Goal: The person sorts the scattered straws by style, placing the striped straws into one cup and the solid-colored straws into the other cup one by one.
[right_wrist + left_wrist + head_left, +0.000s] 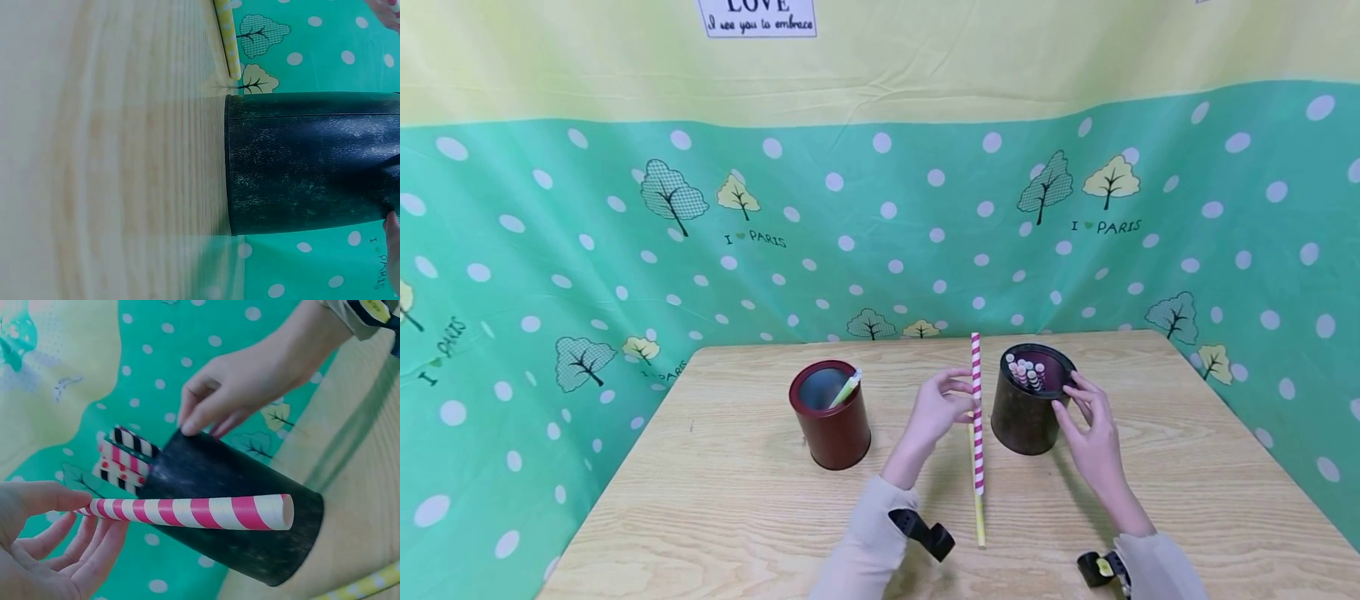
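Observation:
In the head view my left hand (936,410) pinches a pink-and-white striped paper straw (977,433) near its middle. The straw stands nearly upright in that view, left of a dark round canister (1024,425). The left wrist view shows thumb and fingertips on the straw (206,512), its near open end free. My right hand (1093,437) holds the canister by its rim, thumb on the outer wall. Several patterned straws (1025,372) lean inside the canister, their tops showing; the left wrist view shows black, pink and red-dotted patterns.
A dark red canister (835,429) stands to the left, a yellow-green straw (847,388) leaning in it. One yellow straw (981,525) lies on the wooden table (737,500), partly behind the striped straw. A green dotted cloth (880,225) hangs behind the table.

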`<state>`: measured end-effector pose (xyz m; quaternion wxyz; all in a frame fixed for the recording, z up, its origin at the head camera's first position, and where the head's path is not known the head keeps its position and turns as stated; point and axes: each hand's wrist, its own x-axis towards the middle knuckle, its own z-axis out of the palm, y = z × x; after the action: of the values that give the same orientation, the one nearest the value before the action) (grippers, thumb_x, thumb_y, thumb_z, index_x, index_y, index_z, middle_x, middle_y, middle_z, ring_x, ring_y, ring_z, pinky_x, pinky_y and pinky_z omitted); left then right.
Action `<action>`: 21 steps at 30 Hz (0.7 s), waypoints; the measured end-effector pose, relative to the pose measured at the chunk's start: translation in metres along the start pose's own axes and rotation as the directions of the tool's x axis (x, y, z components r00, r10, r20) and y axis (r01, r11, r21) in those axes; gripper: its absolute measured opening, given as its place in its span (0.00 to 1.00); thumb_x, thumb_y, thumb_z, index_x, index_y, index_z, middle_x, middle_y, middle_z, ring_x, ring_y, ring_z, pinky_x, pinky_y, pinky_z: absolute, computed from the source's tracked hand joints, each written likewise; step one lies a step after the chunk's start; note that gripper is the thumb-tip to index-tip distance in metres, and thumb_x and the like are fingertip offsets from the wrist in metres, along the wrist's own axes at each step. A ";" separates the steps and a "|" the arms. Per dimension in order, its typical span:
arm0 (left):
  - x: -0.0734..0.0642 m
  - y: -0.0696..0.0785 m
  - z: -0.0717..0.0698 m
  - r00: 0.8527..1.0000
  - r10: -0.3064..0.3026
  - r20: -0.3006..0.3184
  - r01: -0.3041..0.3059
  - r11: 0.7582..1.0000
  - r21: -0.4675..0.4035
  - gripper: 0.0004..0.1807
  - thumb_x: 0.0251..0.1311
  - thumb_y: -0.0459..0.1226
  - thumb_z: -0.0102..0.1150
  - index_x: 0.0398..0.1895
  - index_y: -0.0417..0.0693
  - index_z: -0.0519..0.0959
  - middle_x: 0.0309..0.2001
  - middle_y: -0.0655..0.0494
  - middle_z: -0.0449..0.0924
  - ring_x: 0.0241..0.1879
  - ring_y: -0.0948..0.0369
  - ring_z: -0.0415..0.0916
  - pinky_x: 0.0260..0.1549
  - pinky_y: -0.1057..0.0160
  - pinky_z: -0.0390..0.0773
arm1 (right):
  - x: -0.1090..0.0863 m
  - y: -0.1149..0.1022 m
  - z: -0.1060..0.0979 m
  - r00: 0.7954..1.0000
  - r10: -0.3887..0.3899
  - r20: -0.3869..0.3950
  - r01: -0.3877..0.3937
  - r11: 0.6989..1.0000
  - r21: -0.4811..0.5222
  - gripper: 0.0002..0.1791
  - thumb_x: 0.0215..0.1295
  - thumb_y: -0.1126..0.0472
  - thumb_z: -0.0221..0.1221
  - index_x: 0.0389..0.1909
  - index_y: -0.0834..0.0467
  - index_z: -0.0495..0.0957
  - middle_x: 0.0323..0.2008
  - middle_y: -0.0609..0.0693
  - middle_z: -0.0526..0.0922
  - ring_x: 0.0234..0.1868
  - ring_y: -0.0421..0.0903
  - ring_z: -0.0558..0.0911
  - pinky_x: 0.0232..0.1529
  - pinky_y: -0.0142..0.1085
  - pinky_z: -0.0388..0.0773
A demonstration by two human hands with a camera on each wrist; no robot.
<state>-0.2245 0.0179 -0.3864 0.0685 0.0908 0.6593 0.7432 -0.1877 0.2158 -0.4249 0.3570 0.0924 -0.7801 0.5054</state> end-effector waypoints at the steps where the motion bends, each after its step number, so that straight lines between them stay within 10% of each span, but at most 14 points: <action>1: -0.002 0.005 0.000 1.000 0.008 0.002 -0.008 1.000 0.005 0.24 0.43 0.19 0.54 0.48 0.33 0.71 0.31 0.48 0.76 0.23 0.64 0.74 0.26 0.60 0.79 | 0.000 0.000 0.000 1.000 0.000 0.000 0.000 1.000 -0.001 0.13 0.53 0.79 0.54 0.41 0.75 0.68 0.54 0.65 0.66 0.57 0.31 0.63 0.53 0.19 0.60; 21: -0.019 0.066 0.010 0.972 0.235 0.017 -0.236 0.969 0.068 0.19 0.46 0.20 0.54 0.45 0.29 0.71 0.35 0.41 0.74 0.28 0.65 0.71 0.32 0.64 0.78 | 0.000 -0.002 0.000 1.000 0.001 -0.002 -0.001 1.000 -0.007 0.13 0.53 0.79 0.54 0.41 0.75 0.68 0.54 0.65 0.66 0.56 0.30 0.63 0.53 0.18 0.60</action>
<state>-0.2023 0.0154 -0.3208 -0.0206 0.1739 0.6690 0.7223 -0.1866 0.2149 -0.4239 0.3578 0.0903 -0.7816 0.5030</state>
